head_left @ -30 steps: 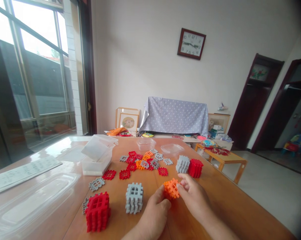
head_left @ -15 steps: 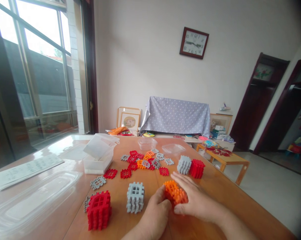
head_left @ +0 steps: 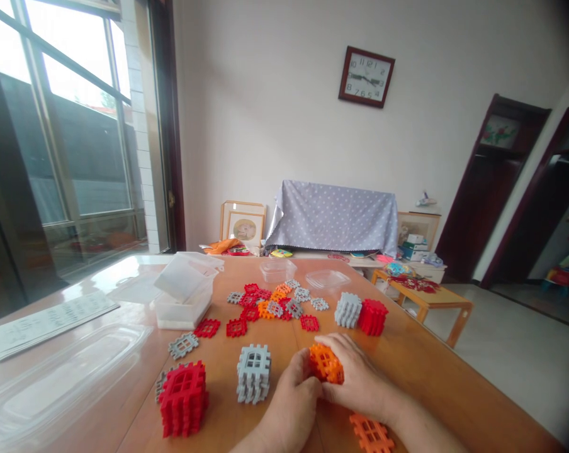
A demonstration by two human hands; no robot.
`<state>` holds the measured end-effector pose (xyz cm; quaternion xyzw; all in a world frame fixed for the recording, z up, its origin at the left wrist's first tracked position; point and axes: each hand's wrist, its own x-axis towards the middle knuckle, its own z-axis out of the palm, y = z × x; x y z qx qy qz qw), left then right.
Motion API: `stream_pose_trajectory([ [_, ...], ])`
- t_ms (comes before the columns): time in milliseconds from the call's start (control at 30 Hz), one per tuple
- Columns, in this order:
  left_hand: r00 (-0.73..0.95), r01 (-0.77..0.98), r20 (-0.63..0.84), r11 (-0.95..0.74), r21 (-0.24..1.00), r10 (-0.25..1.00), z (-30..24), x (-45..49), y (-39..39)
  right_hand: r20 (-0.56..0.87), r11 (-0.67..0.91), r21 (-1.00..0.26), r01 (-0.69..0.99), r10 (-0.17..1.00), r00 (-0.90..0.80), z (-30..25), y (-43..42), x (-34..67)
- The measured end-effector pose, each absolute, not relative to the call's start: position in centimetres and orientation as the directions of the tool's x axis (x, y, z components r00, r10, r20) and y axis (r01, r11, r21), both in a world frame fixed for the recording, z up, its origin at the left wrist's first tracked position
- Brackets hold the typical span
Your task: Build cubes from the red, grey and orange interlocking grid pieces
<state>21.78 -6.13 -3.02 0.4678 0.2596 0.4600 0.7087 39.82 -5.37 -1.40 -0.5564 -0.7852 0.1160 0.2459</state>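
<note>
Both hands close around a stack of orange notched window-pattern building tiles [head_left: 328,363] near the table's front. My left hand [head_left: 296,396] grips its left side with thumb and bent fingers. My right hand [head_left: 355,377] wraps the right side and top edge. A separate orange tile [head_left: 372,433] lies beneath my right wrist. To the left of my hands stands a grey tile stack [head_left: 253,374], and farther left a taller red tile stack [head_left: 184,399]. Beyond my right hand, a grey stack [head_left: 348,310] and a red stack [head_left: 373,316] stand side by side.
Loose red, grey and orange tiles [head_left: 270,305] are scattered mid-table. A white plastic bin [head_left: 185,309] and a clear lid [head_left: 67,371] occupy the left, by a sheet of writing [head_left: 48,321]. Clear containers [head_left: 277,271] stand at the far edge.
My right hand has closed in around the orange stack, its fingers now curled. An orange tile now shows apart from the stack, below my right wrist.
</note>
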Motion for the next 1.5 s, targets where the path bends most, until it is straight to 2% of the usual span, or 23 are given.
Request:
stream_pose_trajectory([
  [233,0.407,-0.369,-0.001,0.165,0.915,0.914,-2.7,21.9,-6.0,0.214,0.355,-0.463,0.812,0.934,-0.287,-1.7,-4.6,39.8],
  [433,0.418,-0.308,0.08,0.059,0.949,0.905,-3.4,21.9,-5.9,0.254,0.397,-0.506,0.766,0.917,-0.307,-1.9,-4.6,39.7],
  [633,0.303,0.038,0.139,-0.158,0.987,0.943,-4.5,21.6,-6.1,0.28,0.416,-0.599,0.684,0.909,-0.308,-2.0,-5.0,40.7],
  [767,0.314,0.256,0.222,-0.307,0.917,0.923,-4.1,21.4,-6.6,0.335,0.368,-0.722,0.587,0.927,-0.168,-1.2,-5.5,41.6],
  [833,0.341,0.34,0.241,-0.358,0.87,0.909,-4.1,21.3,-6.7,0.307,0.299,-0.77,0.563,0.948,-0.084,-0.7,-5.8,42.3],
  [900,0.364,0.393,0.26,-0.4,0.828,0.895,-4.3,21.2,-6.7,0.245,0.24,-0.787,0.568,0.967,-0.07,-0.4,-6.2,43.0],
  [1067,0.416,0.451,0.319,-0.498,0.741,0.852,-5.2,21.1,-6.5,0.206,0.267,-0.77,0.58,0.964,-0.169,-0.8,-6.9,43.5],
  [1167,0.425,0.467,0.341,-0.526,0.711,0.838,-5.5,21.1,-6.4,0.191,0.254,-0.791,0.557,0.967,-0.169,-1.1,-6.8,43.1],
  [1333,0.443,0.455,0.354,-0.547,0.702,0.823,-5.4,21.0,-6.4,0.066,0.141,-0.928,0.345,0.973,-0.219,0.0,-6.9,43.4],
  [1500,0.45,0.459,0.323,-0.526,0.716,0.833,-5.1,20.8,-6.5,-0.009,0.024,-0.981,0.193,0.986,-0.168,1.7,-6.3,44.4],
])
